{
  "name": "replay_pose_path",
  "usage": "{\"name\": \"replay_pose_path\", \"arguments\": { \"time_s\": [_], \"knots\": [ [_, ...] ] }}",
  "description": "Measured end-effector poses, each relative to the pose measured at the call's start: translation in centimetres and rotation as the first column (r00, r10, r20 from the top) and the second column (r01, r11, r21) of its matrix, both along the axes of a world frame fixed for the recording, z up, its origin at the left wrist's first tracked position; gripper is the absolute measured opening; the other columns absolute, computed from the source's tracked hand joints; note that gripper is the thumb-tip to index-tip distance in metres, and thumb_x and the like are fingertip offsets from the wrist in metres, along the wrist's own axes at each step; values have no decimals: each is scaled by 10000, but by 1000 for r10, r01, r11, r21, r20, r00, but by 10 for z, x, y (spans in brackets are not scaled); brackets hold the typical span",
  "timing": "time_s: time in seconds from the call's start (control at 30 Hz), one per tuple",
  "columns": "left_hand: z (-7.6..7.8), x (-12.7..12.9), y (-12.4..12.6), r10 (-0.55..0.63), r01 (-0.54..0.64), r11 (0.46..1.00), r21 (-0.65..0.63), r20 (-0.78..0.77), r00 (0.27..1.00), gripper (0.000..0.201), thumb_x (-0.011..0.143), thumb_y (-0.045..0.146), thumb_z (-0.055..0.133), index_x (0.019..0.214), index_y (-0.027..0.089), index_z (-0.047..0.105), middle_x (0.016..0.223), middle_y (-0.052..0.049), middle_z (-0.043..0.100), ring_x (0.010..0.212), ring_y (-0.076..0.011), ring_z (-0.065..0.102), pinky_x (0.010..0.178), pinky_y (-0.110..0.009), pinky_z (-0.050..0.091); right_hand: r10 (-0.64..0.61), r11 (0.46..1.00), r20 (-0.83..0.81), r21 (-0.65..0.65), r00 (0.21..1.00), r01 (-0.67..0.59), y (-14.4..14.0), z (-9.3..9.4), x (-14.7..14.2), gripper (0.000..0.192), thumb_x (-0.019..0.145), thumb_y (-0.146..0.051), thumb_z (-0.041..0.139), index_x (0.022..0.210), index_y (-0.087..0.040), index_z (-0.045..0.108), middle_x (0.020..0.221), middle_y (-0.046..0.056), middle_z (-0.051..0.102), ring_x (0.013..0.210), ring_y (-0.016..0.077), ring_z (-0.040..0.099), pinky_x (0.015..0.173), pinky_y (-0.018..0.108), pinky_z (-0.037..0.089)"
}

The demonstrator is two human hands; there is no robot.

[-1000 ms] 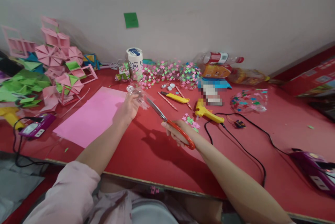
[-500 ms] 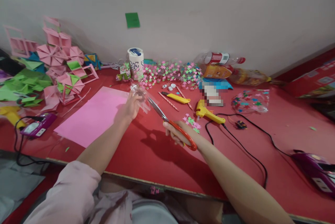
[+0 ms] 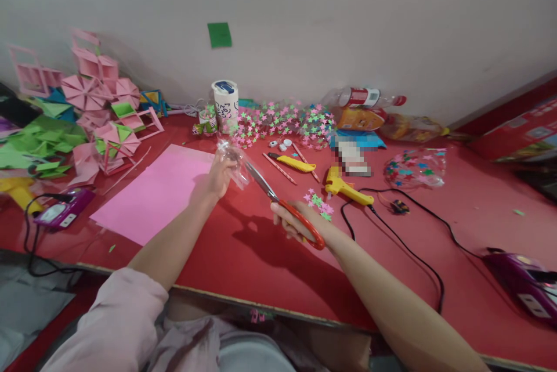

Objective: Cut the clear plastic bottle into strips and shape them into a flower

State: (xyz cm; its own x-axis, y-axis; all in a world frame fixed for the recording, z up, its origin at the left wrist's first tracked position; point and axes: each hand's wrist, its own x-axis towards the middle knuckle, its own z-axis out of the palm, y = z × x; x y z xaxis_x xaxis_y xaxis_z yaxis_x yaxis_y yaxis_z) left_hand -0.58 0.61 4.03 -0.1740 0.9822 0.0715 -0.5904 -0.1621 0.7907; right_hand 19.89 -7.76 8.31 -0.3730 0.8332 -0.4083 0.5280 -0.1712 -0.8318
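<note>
My left hand (image 3: 221, 173) is closed around a clear piece of plastic (image 3: 237, 164), held above the table beside the pink paper sheets (image 3: 159, 192). It looks like part of a cut plastic bottle, though its exact shape is hard to make out. In my right hand (image 3: 289, 220) is a pair of scissors (image 3: 300, 222) with red handles, my fingers through the loops. The blades point up and left, their tips at the edge of the plastic. Small pink and green paper stars (image 3: 319, 205) lie just beyond my right hand.
A yellow cutter knife (image 3: 296, 163), striped straws (image 3: 279, 168) and a yellow glue gun (image 3: 348, 189) with its black cable lie to the right. Star-covered plastic pieces (image 3: 278, 122), a white cup (image 3: 225, 106) and bottles (image 3: 365, 97) line the wall. Pink paper models (image 3: 93, 90) are piled left.
Both hands stay in nearly the same place. The scissors' handles have shifted very slightly left, and the blades remain at the plastic.
</note>
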Motion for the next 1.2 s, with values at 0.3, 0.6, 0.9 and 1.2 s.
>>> {"name": "replay_pose_path", "arguments": {
  "time_s": [0.3, 0.6, 0.9, 1.2],
  "knots": [
    [0, 4, -4, -5, 5, 999, -32, 0, 1000, 326, 577, 81, 610, 864, 234, 589, 812, 39, 667, 801, -122, 624, 764, -243, 469, 3, 1000, 9, -3, 1000, -3, -1, 1, -3, 498, 885, -649, 457, 643, -213, 466, 324, -93, 364, 289, 77, 379, 425, 217, 410],
    [-2, 2, -2, -1, 1, 1000, -17, -5, 1000, 344, 583, 84, 616, 896, 228, 609, 835, 24, 662, 876, -140, 637, 815, -267, 471, -50, 999, 51, -16, 997, 51, -4, 4, -7, 525, 859, -666, 500, 602, -212, 445, 334, -84, 376, 281, 73, 393, 384, 209, 370],
    [-12, 5, -2, -71, 74, 997, 28, -89, 993, 421, 548, 126, 635, 950, 243, 597, 862, 43, 661, 896, -141, 626, 862, -280, 458, -25, 1000, -77, -11, 997, 24, -4, -2, -6, 490, 862, -642, 506, 638, -208, 473, 338, -99, 371, 293, 68, 387, 485, 230, 469],
    [-13, 4, -1, -88, 96, 993, 65, -115, 989, 381, 562, 132, 611, 930, 232, 603, 865, 26, 664, 872, -140, 606, 874, -290, 442, -110, 993, -18, -54, 994, 109, -5, -2, -9, 502, 822, -654, 562, 605, -220, 431, 308, -110, 337, 246, 60, 339, 351, 203, 386]
  ]
}}
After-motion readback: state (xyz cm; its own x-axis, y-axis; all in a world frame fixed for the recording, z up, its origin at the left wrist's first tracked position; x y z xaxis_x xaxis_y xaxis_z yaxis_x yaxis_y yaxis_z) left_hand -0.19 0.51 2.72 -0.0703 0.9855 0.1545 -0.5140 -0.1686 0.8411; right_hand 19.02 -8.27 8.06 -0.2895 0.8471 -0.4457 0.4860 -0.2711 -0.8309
